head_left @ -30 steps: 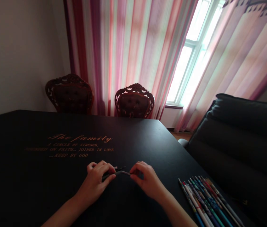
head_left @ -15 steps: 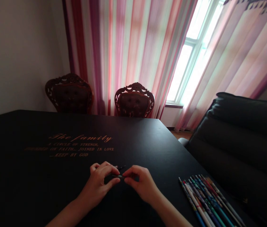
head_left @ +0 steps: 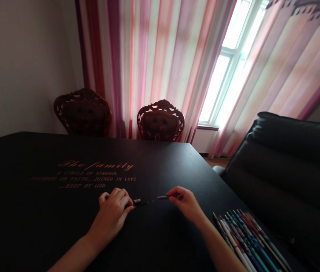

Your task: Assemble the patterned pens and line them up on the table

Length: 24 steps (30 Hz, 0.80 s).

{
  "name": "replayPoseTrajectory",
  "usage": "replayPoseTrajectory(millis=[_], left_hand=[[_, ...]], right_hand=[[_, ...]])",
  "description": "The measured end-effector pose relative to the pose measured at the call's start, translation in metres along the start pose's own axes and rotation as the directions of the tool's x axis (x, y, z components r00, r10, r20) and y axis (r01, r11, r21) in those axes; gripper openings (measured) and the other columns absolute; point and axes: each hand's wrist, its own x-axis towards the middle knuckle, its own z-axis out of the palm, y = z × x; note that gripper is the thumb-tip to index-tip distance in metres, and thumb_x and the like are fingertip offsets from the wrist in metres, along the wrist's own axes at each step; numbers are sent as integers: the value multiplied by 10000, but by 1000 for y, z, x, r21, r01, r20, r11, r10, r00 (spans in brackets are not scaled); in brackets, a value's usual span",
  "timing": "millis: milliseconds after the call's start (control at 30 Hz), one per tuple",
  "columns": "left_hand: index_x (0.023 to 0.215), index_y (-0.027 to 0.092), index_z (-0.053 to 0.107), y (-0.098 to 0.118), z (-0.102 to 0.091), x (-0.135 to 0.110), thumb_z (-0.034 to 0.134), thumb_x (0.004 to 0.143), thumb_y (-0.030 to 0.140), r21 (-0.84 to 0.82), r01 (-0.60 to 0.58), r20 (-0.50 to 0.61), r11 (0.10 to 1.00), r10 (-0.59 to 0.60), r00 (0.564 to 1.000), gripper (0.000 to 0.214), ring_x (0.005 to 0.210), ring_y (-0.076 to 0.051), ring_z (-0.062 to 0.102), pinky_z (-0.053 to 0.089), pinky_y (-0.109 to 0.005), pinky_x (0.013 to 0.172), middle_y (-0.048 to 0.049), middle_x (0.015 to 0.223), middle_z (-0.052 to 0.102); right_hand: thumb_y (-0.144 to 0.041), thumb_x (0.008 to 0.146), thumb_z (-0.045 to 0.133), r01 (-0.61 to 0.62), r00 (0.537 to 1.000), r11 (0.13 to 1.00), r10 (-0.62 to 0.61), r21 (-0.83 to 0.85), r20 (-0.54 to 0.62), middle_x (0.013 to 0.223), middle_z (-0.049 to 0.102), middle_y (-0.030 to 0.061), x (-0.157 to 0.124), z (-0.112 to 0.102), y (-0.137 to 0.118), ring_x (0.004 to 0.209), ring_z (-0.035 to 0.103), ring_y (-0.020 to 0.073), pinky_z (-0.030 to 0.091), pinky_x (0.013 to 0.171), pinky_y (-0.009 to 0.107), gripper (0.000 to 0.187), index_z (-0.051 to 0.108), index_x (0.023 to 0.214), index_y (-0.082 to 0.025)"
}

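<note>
My left hand point(head_left: 114, 209) is closed in a pinch low over the black table point(head_left: 63, 230), at a small dark pen part that its fingers mostly hide. Just beyond those fingertips shows a short dark piece with a silvery end point(head_left: 137, 201). A very thin dark piece with a pale bit point(head_left: 149, 202) lies to its right, between the hands. In my right hand point(head_left: 185, 200), thumb and fingers grip one end of a short dark grey pen barrel point(head_left: 162, 197), which points left. The two hands are apart.
A row of several pens point(head_left: 247, 238) lies at the table's right edge. Gold lettering point(head_left: 96, 173) is printed on the tabletop. Two carved chairs point(head_left: 160, 124) stand behind the table, and a black leather seat point(head_left: 290, 170) is at the right.
Both hands were together over a dark pen piece. They have since parted: the left moved left, the right moved right and away from me with the pen barrel.
</note>
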Motion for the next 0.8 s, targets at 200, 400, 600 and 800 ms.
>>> replayPoseTrajectory(millis=[200, 400, 600, 800], left_hand=[[844, 250, 616, 0, -2, 1, 579, 869, 197, -27, 19, -21, 999, -19, 1000, 69, 954, -215, 526, 243, -413, 850, 11, 914, 620], [843, 249, 612, 0, 0, 0, 578, 866, 183, -39, 4, -21, 999, -5, 1000, 78, 952, -211, 526, 244, -402, 841, 13, 912, 618], [843, 251, 613, 0, 0, 0, 581, 868, 189, -38, 3, -27, 999, -4, 1000, 74, 955, -212, 526, 247, -403, 848, 12, 916, 619], [856, 249, 616, 4, -1, 0, 570, 864, 166, -47, -19, -28, 999, 17, 999, 96, 968, -214, 527, 253, -396, 843, -2, 943, 639]], right_hand=[[-244, 773, 645, 11, 1000, 1000, -11, 3, 28, 759, 677, 13, -2, 2, -4, 691, 567, 162, 434, 661, 272, 137, 736, 865, -198], [-226, 772, 657, 26, 999, 1000, -26, -5, 41, 757, 678, 8, -2, 3, -4, 685, 563, 158, 429, 655, 266, 125, 739, 865, -204], [-210, 775, 661, 29, 999, 999, -28, -21, 34, 774, 687, 10, -3, 1, -7, 705, 571, 161, 430, 674, 270, 124, 747, 865, -210], [-209, 774, 676, 41, 997, 999, -40, -17, 61, 790, 702, 12, -5, 4, -15, 719, 578, 164, 433, 683, 274, 116, 759, 855, -216]])
